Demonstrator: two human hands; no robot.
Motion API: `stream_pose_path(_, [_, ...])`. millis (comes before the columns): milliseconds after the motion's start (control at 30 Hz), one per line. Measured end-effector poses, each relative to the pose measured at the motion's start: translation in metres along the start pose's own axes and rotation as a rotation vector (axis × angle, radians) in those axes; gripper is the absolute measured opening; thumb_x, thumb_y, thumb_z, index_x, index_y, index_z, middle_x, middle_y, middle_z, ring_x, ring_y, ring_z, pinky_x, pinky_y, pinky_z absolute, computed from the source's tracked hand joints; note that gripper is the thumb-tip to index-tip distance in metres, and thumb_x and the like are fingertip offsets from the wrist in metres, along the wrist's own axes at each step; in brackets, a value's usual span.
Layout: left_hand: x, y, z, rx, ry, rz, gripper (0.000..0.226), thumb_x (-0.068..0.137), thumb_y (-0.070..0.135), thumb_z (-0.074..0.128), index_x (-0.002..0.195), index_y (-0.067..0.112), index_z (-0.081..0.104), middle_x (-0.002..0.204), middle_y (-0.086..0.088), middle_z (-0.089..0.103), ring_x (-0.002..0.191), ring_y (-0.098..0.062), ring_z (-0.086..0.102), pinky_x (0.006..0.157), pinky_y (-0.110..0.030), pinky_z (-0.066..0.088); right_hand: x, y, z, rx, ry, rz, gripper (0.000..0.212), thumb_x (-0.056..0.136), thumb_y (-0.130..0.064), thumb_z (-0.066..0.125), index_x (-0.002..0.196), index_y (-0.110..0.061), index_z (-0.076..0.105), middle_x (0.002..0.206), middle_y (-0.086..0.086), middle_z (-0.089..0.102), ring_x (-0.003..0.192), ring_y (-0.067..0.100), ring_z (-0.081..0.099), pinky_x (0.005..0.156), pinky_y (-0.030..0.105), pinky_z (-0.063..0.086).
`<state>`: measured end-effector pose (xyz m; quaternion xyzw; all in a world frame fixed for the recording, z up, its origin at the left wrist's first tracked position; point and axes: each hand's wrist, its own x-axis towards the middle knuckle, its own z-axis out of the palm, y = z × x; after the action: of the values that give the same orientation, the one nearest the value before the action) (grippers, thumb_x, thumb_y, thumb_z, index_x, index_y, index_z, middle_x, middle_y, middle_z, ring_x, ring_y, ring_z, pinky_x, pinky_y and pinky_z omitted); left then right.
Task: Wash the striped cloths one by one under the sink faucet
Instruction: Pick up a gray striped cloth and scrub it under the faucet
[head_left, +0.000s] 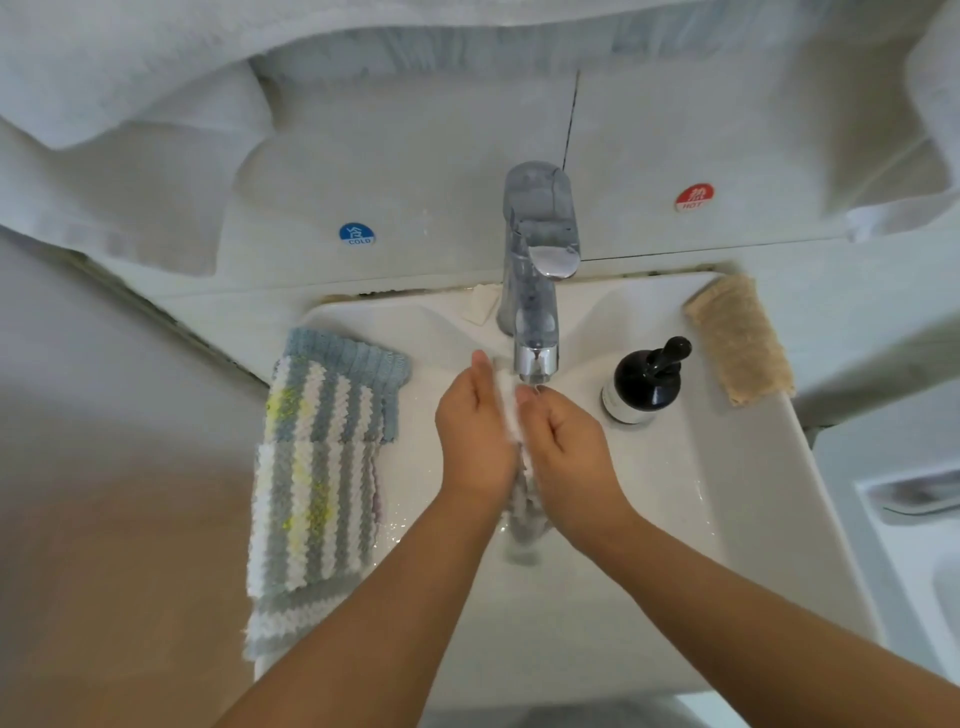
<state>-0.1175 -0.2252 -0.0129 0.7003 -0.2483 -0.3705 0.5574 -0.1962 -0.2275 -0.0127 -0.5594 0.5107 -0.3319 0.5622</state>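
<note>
A wet striped cloth (511, 415) is pressed between my left hand (475, 434) and my right hand (566, 441), just under the spout of the chrome faucet (535, 312). Its lower end hangs down between my wrists over the white sink (675, 493). My palms face each other with the fingers fairly straight against the cloth. A pile of grey, white and yellow striped cloths (317, 467) lies draped over the sink's left rim.
A black soap pump bottle (644, 382) stands on the sink's right side, close to my right hand. A beige cloth (737, 340) lies on the back right rim. White towels (130, 104) hang above. Cold and hot stickers mark the wall.
</note>
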Motion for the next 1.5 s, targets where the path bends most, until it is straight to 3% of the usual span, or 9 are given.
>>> stream_pose_path(167, [-0.027,-0.008,0.000,0.091,-0.129,0.132,0.043,0.103,0.027,0.041,0.064,0.013,0.051,0.049,0.009,0.049,0.049,0.000,0.047,0.052,-0.017,0.042,0.018,-0.001,-0.006,0.038,0.066,0.047,0.035,0.100,-0.023,0.048,0.068,-0.009,0.048,0.061,0.000,0.049,0.061,0.011,0.045,0.057,0.028,0.040])
stream_pose_path(300, [-0.002,0.000,-0.005,0.028,-0.008,0.031,0.047,0.105,0.033,0.036,0.063,0.013,0.046,0.047,0.009,0.047,0.045,-0.002,0.045,0.048,-0.017,0.040,0.003,0.000,0.001,0.002,0.011,0.007,0.039,0.101,-0.027,0.046,0.072,-0.002,0.050,0.061,0.016,0.050,0.058,0.012,0.047,0.051,0.032,0.041])
stream_pose_path(467, [-0.022,-0.007,-0.001,0.098,-0.136,0.110,0.044,0.103,0.029,0.042,0.062,0.018,0.047,0.048,0.011,0.048,0.048,-0.001,0.043,0.051,-0.019,0.039,0.022,-0.002,-0.006,0.050,0.070,0.061,0.035,0.100,-0.023,0.050,0.066,-0.014,0.049,0.057,-0.006,0.049,0.060,0.010,0.047,0.056,0.028,0.041])
stream_pose_path(600, [0.000,0.001,-0.004,0.011,-0.018,0.022,0.046,0.104,0.034,0.037,0.064,0.016,0.047,0.053,0.005,0.047,0.050,-0.007,0.046,0.053,-0.024,0.041,0.000,-0.004,0.000,0.000,0.005,-0.035,0.037,0.101,-0.023,0.046,0.065,-0.016,0.048,0.054,-0.010,0.046,0.053,0.004,0.043,0.054,0.022,0.038])
stream_pose_path(767, [-0.025,-0.009,-0.002,0.092,-0.140,0.099,0.044,0.103,0.032,0.040,0.065,0.013,0.051,0.052,0.008,0.048,0.052,-0.004,0.046,0.054,-0.020,0.041,0.015,-0.007,-0.005,0.015,0.089,0.014,0.036,0.101,-0.022,0.046,0.065,-0.015,0.045,0.055,-0.007,0.044,0.054,0.005,0.040,0.051,0.022,0.036])
stream_pose_path(967, [-0.007,-0.010,-0.007,0.037,-0.002,0.002,0.048,0.104,0.038,0.035,0.068,0.012,0.052,0.055,0.006,0.053,0.053,-0.005,0.051,0.055,-0.021,0.043,-0.005,0.003,0.003,-0.085,-0.008,-0.025,0.039,0.101,-0.026,0.045,0.069,-0.005,0.050,0.059,0.009,0.051,0.057,0.010,0.046,0.054,0.029,0.041])
stream_pose_path(1100, [-0.027,-0.012,-0.001,0.143,-0.117,0.051,0.048,0.103,0.036,0.037,0.078,0.001,0.060,0.066,-0.017,0.061,0.059,-0.010,0.057,0.061,-0.030,0.051,0.015,0.002,-0.004,-0.019,0.065,0.059,0.038,0.101,-0.022,0.044,0.064,-0.016,0.044,0.056,-0.006,0.044,0.051,0.003,0.038,0.049,0.016,0.034])
stream_pose_path(1267, [-0.006,-0.009,-0.006,0.009,-0.014,0.021,0.047,0.105,0.036,0.036,0.071,0.008,0.051,0.061,-0.004,0.050,0.060,-0.013,0.049,0.061,-0.032,0.045,-0.006,0.001,0.002,-0.066,-0.011,-0.042,0.037,0.101,-0.023,0.046,0.066,-0.010,0.050,0.057,0.001,0.047,0.057,0.009,0.043,0.056,0.029,0.039])
stream_pose_path(1500, [-0.006,-0.007,-0.002,0.067,-0.019,0.031,0.045,0.104,0.034,0.036,0.067,0.012,0.048,0.062,-0.002,0.051,0.056,-0.005,0.053,0.058,-0.018,0.043,0.003,0.008,0.000,-0.048,0.027,0.011,0.039,0.101,-0.025,0.046,0.063,-0.018,0.045,0.057,-0.002,0.043,0.056,0.010,0.041,0.055,0.028,0.038])
